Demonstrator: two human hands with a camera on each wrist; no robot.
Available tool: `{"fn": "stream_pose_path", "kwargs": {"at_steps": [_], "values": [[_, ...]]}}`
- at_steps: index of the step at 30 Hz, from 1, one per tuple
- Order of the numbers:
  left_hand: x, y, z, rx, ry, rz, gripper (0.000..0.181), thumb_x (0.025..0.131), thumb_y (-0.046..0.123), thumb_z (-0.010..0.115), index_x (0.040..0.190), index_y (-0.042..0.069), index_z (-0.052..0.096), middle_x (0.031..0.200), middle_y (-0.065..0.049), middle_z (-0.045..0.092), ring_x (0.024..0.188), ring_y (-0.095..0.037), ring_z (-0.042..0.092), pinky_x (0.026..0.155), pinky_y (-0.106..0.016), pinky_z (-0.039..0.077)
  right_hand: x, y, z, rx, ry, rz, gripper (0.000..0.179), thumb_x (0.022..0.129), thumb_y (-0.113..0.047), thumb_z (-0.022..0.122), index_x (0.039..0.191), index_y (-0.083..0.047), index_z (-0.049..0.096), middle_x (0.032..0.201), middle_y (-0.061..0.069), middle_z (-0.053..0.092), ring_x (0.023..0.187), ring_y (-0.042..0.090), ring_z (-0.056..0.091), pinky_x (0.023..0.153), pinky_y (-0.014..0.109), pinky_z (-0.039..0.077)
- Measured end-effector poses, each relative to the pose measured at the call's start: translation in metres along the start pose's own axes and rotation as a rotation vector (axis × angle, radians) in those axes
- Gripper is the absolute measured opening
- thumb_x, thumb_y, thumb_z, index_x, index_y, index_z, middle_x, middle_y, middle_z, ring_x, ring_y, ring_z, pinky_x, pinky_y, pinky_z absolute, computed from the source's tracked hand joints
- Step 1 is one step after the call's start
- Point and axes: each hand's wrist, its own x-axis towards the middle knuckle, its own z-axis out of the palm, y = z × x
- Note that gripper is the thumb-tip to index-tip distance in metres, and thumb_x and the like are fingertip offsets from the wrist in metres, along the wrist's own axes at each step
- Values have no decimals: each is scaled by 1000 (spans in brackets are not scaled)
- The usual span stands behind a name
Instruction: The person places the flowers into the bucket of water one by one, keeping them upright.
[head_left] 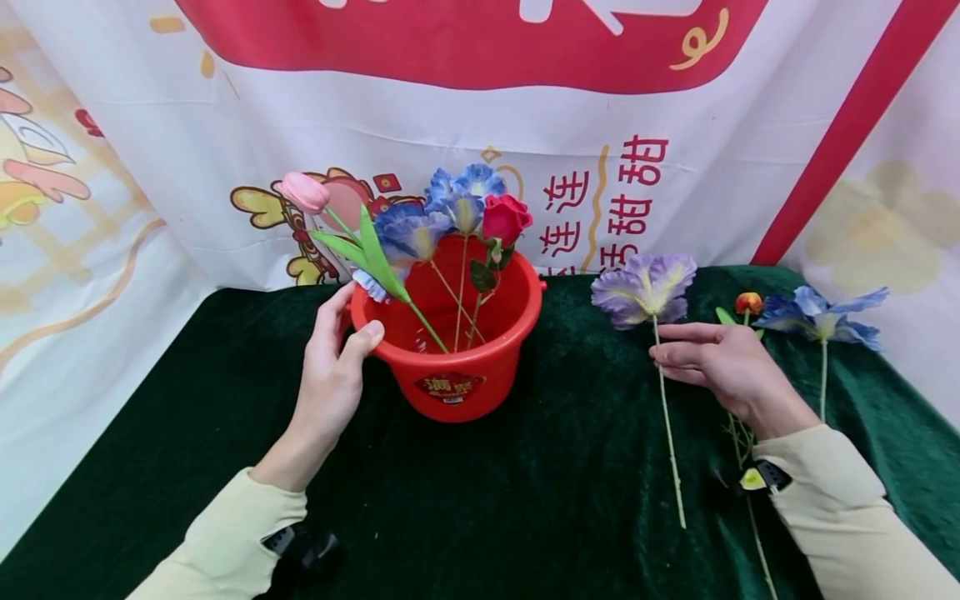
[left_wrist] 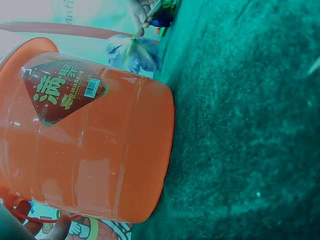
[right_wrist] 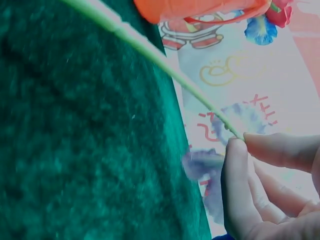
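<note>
My left hand (head_left: 330, 367) grips the left rim of a red plastic bucket (head_left: 504, 379), thumb on the near side. In the bucket stand a pink tulip (head_left: 303, 192), blue flowers (head_left: 412, 232) and a red rose (head_left: 506, 218), their stems leaning apart. To the right of the bucket, my right hand (head_left: 723, 371) pinches the thin stem (right_wrist: 175, 75) of a purple flower (head_left: 643, 287) just below its bloom. That flower is upright, its stem end pointing toward me. In the left wrist view, the bucket wall (left_wrist: 100, 160) fills the left side.
Beyond my right hand lie a blue flower (head_left: 821, 317) and a small orange-red flower (head_left: 748, 303), partly hidden by the hand. A dark green velvet cloth (head_left: 480, 508) covers the table. Behind it hangs a printed white and red backdrop (head_left: 420, 117).
</note>
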Motion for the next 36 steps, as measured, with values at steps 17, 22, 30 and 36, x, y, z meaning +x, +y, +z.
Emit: {"fn": "stream_pose_path", "kwargs": {"at_steps": [17, 22, 30, 36], "values": [[0, -4, 2, 0, -12, 19, 60, 110, 21, 48, 166, 17, 27, 163, -1, 43, 146, -25, 46, 104, -11, 51, -14, -5, 10, 159, 6, -80, 25, 99, -9, 74, 120, -23, 75, 99, -8, 82, 92, 8, 80, 83, 28, 65], [0, -5, 2, -5, -8, 22, 60, 110, 20, 48, 166, 17, 28, 162, -1, 44, 145, -24, 47, 103, -11, 52, -14, -6, 11, 181, 17, -78, 21, 101, -12, 72, 116, -26, 76, 101, -10, 82, 92, 8, 80, 83, 26, 64], [2, -4, 3, 4, -14, 21, 60, 110, 23, 48, 166, 17, 28, 161, -2, 44, 146, -24, 45, 102, -11, 52, -16, -8, 10, 226, 21, -66, 20, 102, -13, 70, 116, -25, 78, 101, -9, 82, 92, 8, 80, 83, 27, 65], [1, -3, -1, 11, 4, 19, 60, 110, 21, 48, 166, 17, 28, 162, -2, 44, 147, -26, 45, 102, -11, 52, -14, -12, 14, 239, 10, -80, 20, 102, -12, 70, 113, -25, 79, 101, -9, 83, 93, 9, 80, 83, 26, 65]]}}
